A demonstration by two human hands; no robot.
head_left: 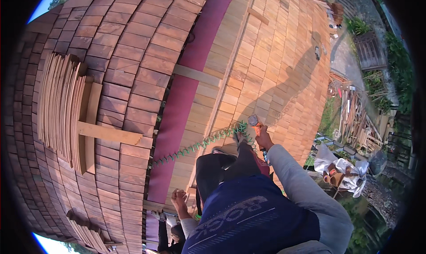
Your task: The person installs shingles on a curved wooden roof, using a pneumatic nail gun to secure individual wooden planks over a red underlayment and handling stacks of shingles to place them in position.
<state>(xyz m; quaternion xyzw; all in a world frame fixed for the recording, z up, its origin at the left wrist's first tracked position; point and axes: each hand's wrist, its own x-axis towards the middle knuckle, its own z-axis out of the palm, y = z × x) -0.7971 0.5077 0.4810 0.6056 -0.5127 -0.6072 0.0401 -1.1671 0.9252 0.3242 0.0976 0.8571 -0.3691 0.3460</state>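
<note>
My right hand (265,138) is closed round the handle of an orange nail gun (255,126) with a grey rounded head, held just over the new wooden shingles (284,121). Beside my foot and leg, a green coiled air hose (195,148) stretches leftward across the roof; where it joins the tool is hard to make out. My left hand (179,203) hangs at my left side, fingers loosely bent and apart, with nothing visible in it. Along the shingles runs a long thin batten (225,76), left of my legs.
A purple underlay strip (182,116) separates the pale shingles from older, darker ones (142,67). On those sits a tall shingle stack (62,112) beside a short board (111,133). Another person's legs (164,234) show at lower left. Beyond the right roof edge lies a lumber pile (357,121).
</note>
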